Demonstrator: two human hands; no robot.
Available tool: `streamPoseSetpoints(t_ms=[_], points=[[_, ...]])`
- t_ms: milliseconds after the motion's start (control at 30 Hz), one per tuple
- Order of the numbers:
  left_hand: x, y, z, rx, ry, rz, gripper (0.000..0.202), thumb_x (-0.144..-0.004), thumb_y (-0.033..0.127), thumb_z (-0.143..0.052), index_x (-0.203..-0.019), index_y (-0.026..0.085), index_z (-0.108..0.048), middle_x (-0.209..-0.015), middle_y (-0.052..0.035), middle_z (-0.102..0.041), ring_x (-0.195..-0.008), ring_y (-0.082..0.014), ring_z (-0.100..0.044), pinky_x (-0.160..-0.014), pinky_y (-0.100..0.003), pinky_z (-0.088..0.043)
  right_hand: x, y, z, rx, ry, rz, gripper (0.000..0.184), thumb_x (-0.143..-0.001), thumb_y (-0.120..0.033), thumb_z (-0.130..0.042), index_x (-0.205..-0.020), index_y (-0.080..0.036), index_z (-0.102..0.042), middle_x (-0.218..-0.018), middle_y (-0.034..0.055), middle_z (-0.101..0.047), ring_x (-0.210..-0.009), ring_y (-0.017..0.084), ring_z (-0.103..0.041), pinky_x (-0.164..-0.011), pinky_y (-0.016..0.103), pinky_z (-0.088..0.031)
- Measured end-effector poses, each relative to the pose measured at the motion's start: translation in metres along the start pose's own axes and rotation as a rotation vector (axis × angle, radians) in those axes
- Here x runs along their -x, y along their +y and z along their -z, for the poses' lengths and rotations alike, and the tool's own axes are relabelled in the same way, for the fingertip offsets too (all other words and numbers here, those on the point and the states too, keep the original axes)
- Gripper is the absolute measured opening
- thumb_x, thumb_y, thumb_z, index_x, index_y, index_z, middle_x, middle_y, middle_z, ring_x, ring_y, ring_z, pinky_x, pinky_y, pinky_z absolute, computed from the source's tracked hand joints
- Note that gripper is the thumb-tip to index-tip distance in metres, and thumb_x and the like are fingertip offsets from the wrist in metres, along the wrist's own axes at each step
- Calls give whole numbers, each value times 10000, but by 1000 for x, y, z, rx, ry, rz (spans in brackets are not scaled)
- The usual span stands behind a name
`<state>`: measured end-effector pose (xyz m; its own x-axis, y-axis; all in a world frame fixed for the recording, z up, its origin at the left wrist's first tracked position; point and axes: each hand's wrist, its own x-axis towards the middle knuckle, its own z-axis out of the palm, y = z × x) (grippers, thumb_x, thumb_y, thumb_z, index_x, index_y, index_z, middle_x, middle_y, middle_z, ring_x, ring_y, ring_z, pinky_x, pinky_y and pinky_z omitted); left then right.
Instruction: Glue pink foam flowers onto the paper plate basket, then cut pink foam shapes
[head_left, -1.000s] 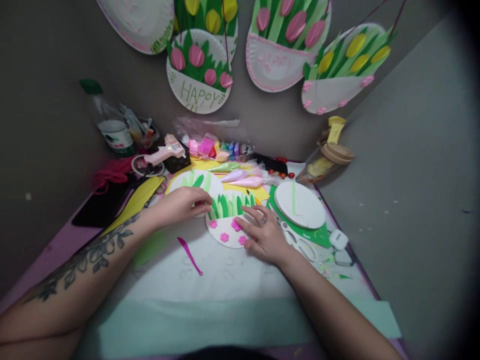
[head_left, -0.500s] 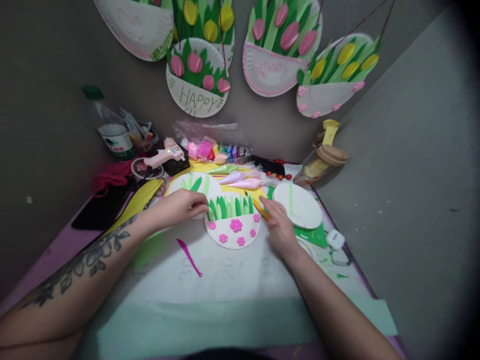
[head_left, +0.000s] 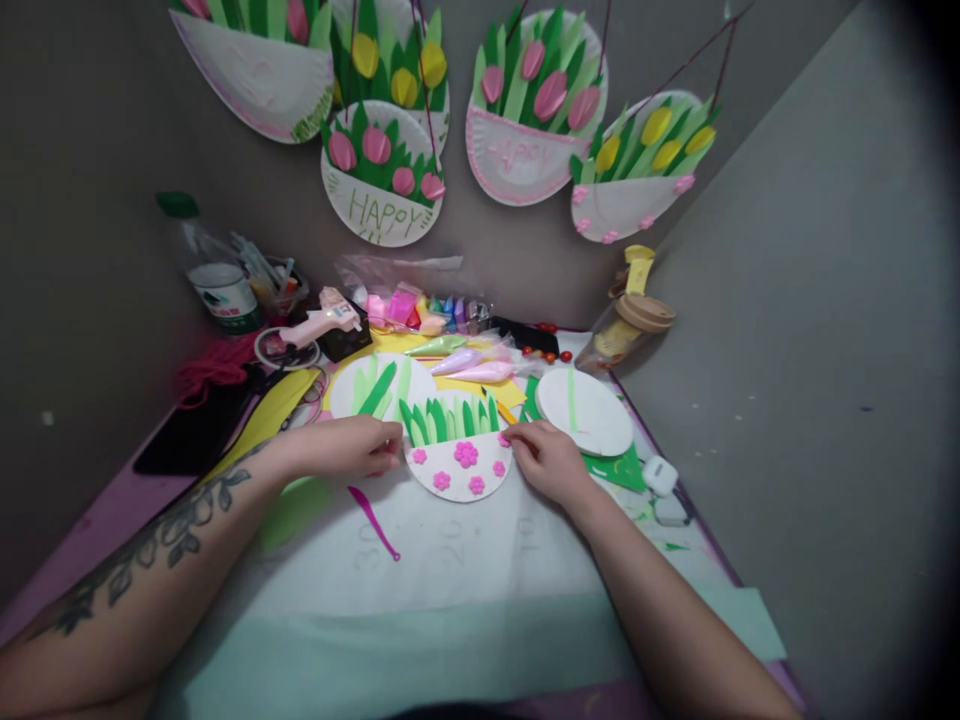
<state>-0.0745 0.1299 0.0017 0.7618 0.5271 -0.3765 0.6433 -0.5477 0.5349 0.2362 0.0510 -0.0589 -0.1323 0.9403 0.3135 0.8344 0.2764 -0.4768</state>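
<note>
Flowers [head_left: 466, 455] in pink dot the white plate [head_left: 444, 462] below green blades [head_left: 452, 421].

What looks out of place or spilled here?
Green scraps lie scattered near the small white case, and red balls sit loose near the lidded cup; both look stray, uncontained. The flower-trimmed plate shows no visible damage.

Decorated plate [head_left: 452, 495]: one.
Pink flowers [head_left: 466, 454]: six, on the decorated plate.
Left hand [head_left: 369, 446] and right hand [head_left: 549, 461]: two, one on each side of it.
Hanging plates [head_left: 525, 157]: five, above and behind it.
Piping bags [head_left: 482, 372]: three, just behind it.
Pink knife [head_left: 373, 521]: one, in front-left of it.
Bottle [head_left: 223, 292]: one, behind-left.
Lidded cup [head_left: 626, 330]: one, behind-right.
</note>
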Motion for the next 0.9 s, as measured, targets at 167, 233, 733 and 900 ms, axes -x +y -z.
streamPoseSetpoints(t_ms=[167, 233, 733, 900], points=[[0, 6, 3, -61, -43, 64, 129, -807, 313, -450, -798, 202, -514, -710, -5, -574, -612, -139, -500, -527, -237, -336, 3, 2, 1, 8, 21, 63, 219, -823, -162, -514, -931, -204, -700, -829, 65, -673, -803, 196, -626, -780, 328, -509], [1, 8, 4, -58, -63, 68, 119, -810, 305, -444, -801, 203, -505, -719, -4, -572, -619, -139, -496, -536, -239, -336, 3, 3, 0, 23, 25, 105, 223, -827, -164, -515, -935, -198, -707, -829, 74, -669, -803, 198, -624, -772, 326, -511], [3, 15, 7, -54, -85, 60, 141, -834, 324, -452, -824, 197, -513, -727, -8, -567, -631, -141, -491, -546, -244, -321, 6, -29, -3, 217, -243, 456, 426, -859, -369, -545, -1280, -302, -556, -1515, 45, -304, -1394, 377, -122, -1050, 594, -248], [4, 17, 6, -68, -95, 67, 142, -835, 328, -456, -822, 199, -511, -724, -13, -573, -630, -145, -492, -542, -244, -315, 8, -27, -8, 219, -289, 437, 435, -870, -391, -540, -1296, -302, -541, -1509, 22, -321, -1400, 372, -105, -1069, 594, -217]])
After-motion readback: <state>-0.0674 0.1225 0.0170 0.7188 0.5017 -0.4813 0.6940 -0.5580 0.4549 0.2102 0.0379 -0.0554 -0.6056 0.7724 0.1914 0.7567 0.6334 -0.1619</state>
